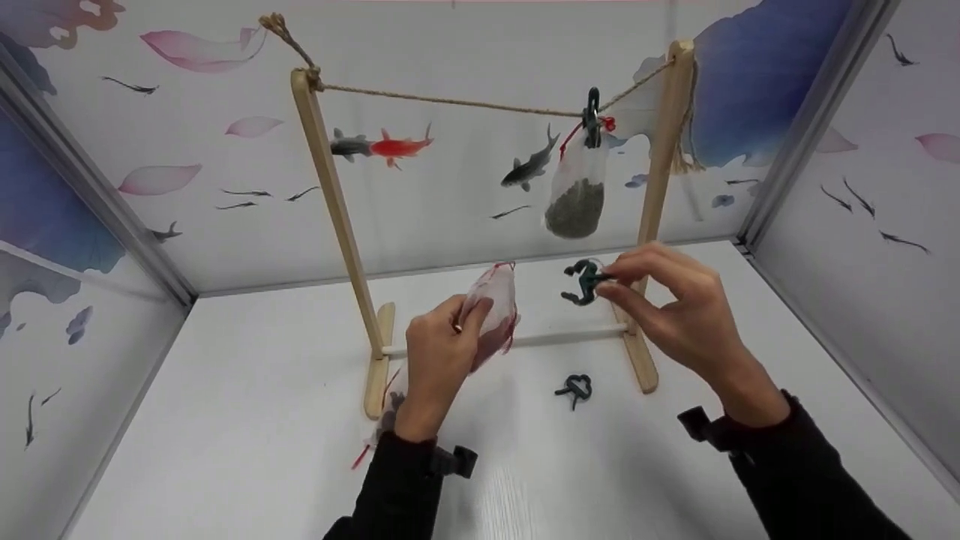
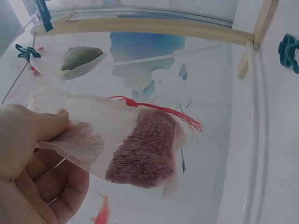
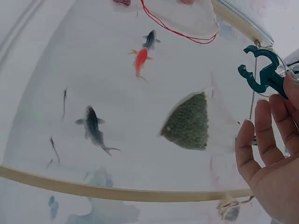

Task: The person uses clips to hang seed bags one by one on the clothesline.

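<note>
My left hand (image 1: 441, 341) pinches a white mesh drawstring bag (image 1: 496, 307) between thumb and fingers. In the left wrist view, dark reddish grains (image 2: 145, 154) fill the bag's far end, and a red tassel (image 2: 173, 112) lies along its edge. My right hand (image 1: 679, 307) pinches a dark green clothespin (image 1: 586, 282) by its handles, with its curved jaws apart and facing left. From the twine line (image 1: 450, 99) above hangs a second mesh bag (image 1: 576, 202) with green grains, held near the right post by another green clothespin (image 1: 592, 120).
Two wooden posts (image 1: 337, 210) on feet carry the twine, joined low down by a white rod (image 1: 570, 339). A loose clothespin (image 1: 576, 388) lies on the white table (image 1: 247, 420). Another bag (image 1: 390, 409) sits partly behind my left wrist. Printed walls enclose three sides.
</note>
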Demonstrator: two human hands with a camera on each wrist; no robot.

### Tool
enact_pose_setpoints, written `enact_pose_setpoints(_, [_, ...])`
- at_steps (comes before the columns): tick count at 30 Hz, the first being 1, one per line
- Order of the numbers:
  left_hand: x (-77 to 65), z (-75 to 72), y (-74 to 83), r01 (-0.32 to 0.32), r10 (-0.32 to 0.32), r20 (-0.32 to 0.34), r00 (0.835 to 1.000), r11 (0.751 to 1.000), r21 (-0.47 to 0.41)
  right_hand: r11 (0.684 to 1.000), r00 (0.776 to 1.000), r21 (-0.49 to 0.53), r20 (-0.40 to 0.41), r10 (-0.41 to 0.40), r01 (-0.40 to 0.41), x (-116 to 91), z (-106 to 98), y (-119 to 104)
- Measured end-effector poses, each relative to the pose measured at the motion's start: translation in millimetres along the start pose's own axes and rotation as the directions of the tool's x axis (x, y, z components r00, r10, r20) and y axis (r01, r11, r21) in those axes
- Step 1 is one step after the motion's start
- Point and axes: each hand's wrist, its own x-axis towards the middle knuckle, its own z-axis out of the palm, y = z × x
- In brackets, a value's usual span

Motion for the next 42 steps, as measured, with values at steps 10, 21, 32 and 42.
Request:
enact_pose_setpoints(10, [56.8, -13.9, 25.6, 0.04, -0.057, -0.056, 0.997, 0.961, -0.274, 0.981, 0.987, -0.162, -0.101, -0.127, 0.11, 87.1, -14.4, -7.0])
enact_pose_setpoints(21, [100.9, -11.6, 36.6, 0.095, -0.139, -0.049, 0.989, 0.855, -0.51, 0.957, 0.996, -0.279, -0.032, -0.087, 0.075, 152.5, -19.3, 0.5])
enact_pose_setpoints(32, [116.5, 0.0, 35.4, 0.191, -0.193, 0.065, 0.979, 0.759, -0.623, 0.952, 0.998, -0.299, 0.016, 0.067, -0.059, 170.4, -15.4, 12.7])
enact_pose_setpoints(42, [121.0, 8.2, 32.7, 0.235, -0.217, 0.11, 0.97, 0.716, -0.658, 0.94, 0.977, -0.327, 0.149, 0.152, -0.097, 172.5, -11.2, 12.8])
